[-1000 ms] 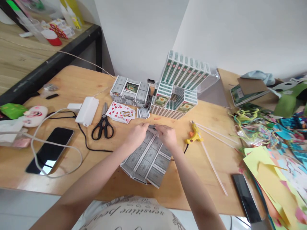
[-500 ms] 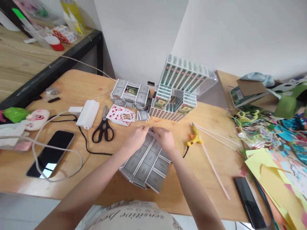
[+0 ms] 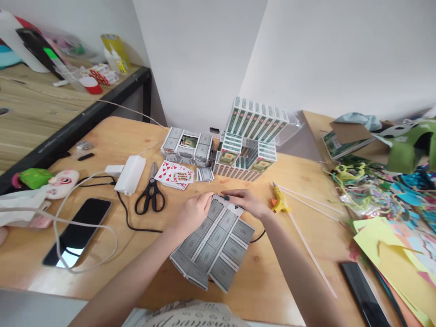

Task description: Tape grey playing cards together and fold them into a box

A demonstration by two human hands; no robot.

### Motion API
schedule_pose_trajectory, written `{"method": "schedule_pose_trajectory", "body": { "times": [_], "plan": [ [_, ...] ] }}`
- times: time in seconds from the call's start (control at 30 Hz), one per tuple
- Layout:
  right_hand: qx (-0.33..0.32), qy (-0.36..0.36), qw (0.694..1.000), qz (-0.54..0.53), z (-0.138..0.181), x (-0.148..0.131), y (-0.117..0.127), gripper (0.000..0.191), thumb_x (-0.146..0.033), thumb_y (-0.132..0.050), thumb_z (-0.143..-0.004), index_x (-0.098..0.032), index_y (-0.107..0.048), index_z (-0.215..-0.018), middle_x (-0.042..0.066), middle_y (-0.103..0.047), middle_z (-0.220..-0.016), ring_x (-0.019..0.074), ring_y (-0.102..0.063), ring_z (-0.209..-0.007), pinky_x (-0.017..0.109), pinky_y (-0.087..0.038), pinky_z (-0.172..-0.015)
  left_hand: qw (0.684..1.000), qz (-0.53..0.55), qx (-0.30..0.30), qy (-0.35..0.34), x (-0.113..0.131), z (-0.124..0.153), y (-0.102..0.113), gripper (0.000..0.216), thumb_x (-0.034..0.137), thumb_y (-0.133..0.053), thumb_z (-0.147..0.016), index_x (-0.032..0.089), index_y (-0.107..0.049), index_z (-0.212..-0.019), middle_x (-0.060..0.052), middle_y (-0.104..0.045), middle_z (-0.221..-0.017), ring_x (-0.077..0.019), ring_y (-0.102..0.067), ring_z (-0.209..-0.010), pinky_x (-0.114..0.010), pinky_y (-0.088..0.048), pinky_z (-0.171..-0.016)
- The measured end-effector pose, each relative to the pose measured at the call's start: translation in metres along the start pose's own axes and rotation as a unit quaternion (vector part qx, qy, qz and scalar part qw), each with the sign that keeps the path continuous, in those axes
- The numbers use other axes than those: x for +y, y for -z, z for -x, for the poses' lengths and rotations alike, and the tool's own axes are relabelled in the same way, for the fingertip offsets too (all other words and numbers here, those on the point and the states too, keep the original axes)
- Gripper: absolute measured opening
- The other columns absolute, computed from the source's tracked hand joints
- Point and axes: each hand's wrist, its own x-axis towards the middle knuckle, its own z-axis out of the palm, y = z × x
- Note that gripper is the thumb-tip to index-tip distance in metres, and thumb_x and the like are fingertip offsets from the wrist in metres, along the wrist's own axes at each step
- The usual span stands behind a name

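Observation:
A panel of grey-backed playing cards (image 3: 218,238) joined edge to edge lies tilted on the table in front of me, with folded flaps at its near end. My left hand (image 3: 195,212) is closed on its far left edge, the fingers curled around the cards. At the far right corner my right hand (image 3: 245,202) rests with fingers stretched out across the edge, where a white card face with a black club mark shows. The undersides of both hands are hidden. Beyond them are loose face-up playing cards (image 3: 174,174) and a small stack of grey-backed cards (image 3: 205,174).
Black scissors (image 3: 150,195) lie left of the panel, near a white box (image 3: 130,175) and a phone (image 3: 80,231). A yellow glue gun (image 3: 280,199) lies right. Behind stand a grey card-covered structure (image 3: 187,146) and stacked green card boxes (image 3: 255,120). Yellow paper (image 3: 391,259) lies far right.
My right hand has shifted right along the far edge, its fingers now straighter, and a white card face has come into sight. My left hand still grips the panel. The camera view has tilted.

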Motion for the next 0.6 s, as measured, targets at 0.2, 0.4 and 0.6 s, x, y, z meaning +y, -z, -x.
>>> {"method": "schedule_pose_trajectory", "body": {
  "times": [0.2,0.4,0.6],
  "plan": [
    [-0.01,0.011,1.0,-0.017,0.001,-0.004,-0.007,0.039,-0.044,-0.067,-0.068,-0.021,-0.069,-0.1,0.004,-0.067,-0.105,0.0213,-0.061,-0.096,0.035,-0.047,-0.086,1.0,0.022,-0.006,-0.015,-0.002,0.002,-0.001,0.028,0.017,-0.038,-0.089,0.017,-0.059,-0.109,-0.007,-0.07,-0.099,-0.0164,-0.067,-0.085,-0.025,-0.053,-0.077],
    [0.008,0.049,0.997,0.052,-0.002,0.002,-0.006,0.039,-0.039,-0.07,-0.065,-0.02,-0.069,-0.099,0.004,-0.068,-0.097,0.0196,-0.06,-0.09,0.034,-0.045,-0.084,0.998,0.036,-0.042,-0.039,-0.006,-0.001,0.0,0.031,0.012,-0.041,-0.086,0.02,-0.058,-0.11,-0.004,-0.069,-0.104,-0.0152,-0.066,-0.089,-0.025,-0.053,-0.079],
    [0.026,0.066,0.996,0.048,-0.005,0.011,-0.009,0.042,-0.042,-0.071,-0.064,-0.02,-0.069,-0.1,0.005,-0.065,-0.099,0.0191,-0.059,-0.089,0.032,-0.045,-0.082,0.997,0.003,-0.015,-0.082,-0.009,0.001,-0.001,0.036,0.005,-0.042,-0.081,0.018,-0.057,-0.112,-0.007,-0.066,-0.108,-0.0169,-0.064,-0.095,-0.028,-0.053,-0.083]
  ]
}}
